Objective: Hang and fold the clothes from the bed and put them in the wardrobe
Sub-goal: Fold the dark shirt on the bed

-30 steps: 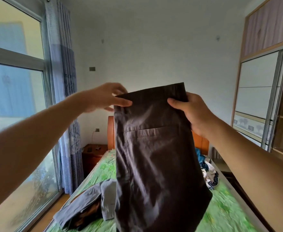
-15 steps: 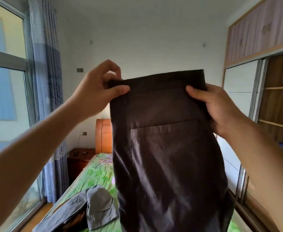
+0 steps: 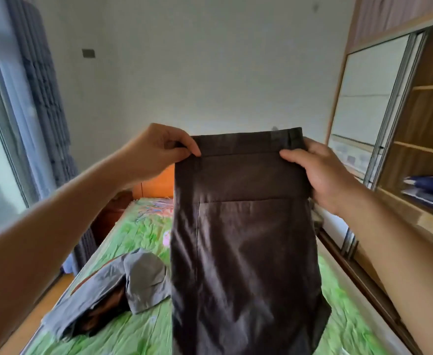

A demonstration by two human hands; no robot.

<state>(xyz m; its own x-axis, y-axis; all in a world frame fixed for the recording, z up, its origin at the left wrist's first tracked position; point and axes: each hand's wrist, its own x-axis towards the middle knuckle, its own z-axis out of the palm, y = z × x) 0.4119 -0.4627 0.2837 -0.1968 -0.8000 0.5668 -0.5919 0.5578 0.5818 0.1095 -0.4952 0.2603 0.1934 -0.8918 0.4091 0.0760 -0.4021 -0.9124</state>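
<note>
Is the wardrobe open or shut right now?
Open. The wardrobe shows bare wooden shelves on the right, with its sliding door pushed to the left, and dark blue folded fabric lies on one shelf.

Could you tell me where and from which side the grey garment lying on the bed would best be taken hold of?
Probably at the rounded end of the grey garment, coming from above. That end lies topmost, folded over the rest, and faces the middle of the bed, so a grip there should lift it free. Both hands are occupied with the dark trousers.
</note>
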